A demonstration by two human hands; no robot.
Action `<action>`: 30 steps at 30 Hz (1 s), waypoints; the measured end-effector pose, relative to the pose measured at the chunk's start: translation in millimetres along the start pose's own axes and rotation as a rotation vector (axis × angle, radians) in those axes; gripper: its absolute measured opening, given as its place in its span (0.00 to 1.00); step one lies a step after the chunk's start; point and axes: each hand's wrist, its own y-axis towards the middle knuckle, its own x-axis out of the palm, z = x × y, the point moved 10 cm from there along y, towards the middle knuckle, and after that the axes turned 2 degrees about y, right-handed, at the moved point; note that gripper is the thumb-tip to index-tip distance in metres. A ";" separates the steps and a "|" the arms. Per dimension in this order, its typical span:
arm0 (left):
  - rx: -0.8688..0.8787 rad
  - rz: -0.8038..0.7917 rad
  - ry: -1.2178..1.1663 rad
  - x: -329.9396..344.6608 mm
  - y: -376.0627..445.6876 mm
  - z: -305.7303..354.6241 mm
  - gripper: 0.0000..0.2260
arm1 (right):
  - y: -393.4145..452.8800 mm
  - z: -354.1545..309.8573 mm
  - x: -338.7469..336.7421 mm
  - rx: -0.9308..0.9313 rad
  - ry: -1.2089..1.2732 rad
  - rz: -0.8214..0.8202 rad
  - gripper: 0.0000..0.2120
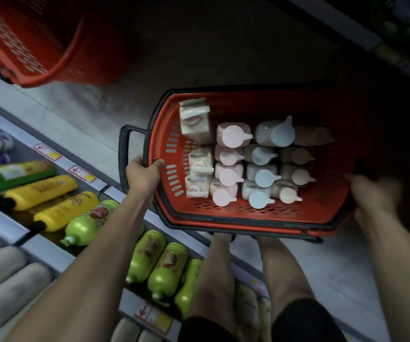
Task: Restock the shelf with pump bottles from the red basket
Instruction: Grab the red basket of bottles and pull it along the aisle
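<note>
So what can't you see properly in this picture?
Head view only:
- Right hand: motion-blurred at the red basket rim, so its grip is unclear.
- Pump bottles: seen from above; their tops hide the labels.
- Beige bottles at the back: in shadow.
- Second basket: cut off by the top-left edge.
- Price tags on the shelf: print too small to read.

The red basket (253, 213) has slotted plastic walls, a black rim and a black handle folded out at its left end. Pump bottles (260, 161) stand upright inside in tidy rows: pink-topped ones, then pale blue, then beige toward the right, with cream cartons along the left wall. The shelf (51, 250), lower left, has pale price-tag rails.
</note>
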 end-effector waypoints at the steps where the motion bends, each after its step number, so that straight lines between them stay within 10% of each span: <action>1: 0.002 -0.015 0.015 4.6 -9.8 2.7 0.07 | 0.7 9.3 -19.2 0.005 0.002 0.038 0.35; 14: 0.267 -0.142 0.376 109.7 -110.7 114.7 0.10 | -31.2 110.8 -169.2 0.194 0.367 0.217 0.07; 30: 0.718 -0.648 0.986 336.4 -310.9 253.5 0.32 | -182.9 220.3 -250.8 0.610 1.036 0.627 0.16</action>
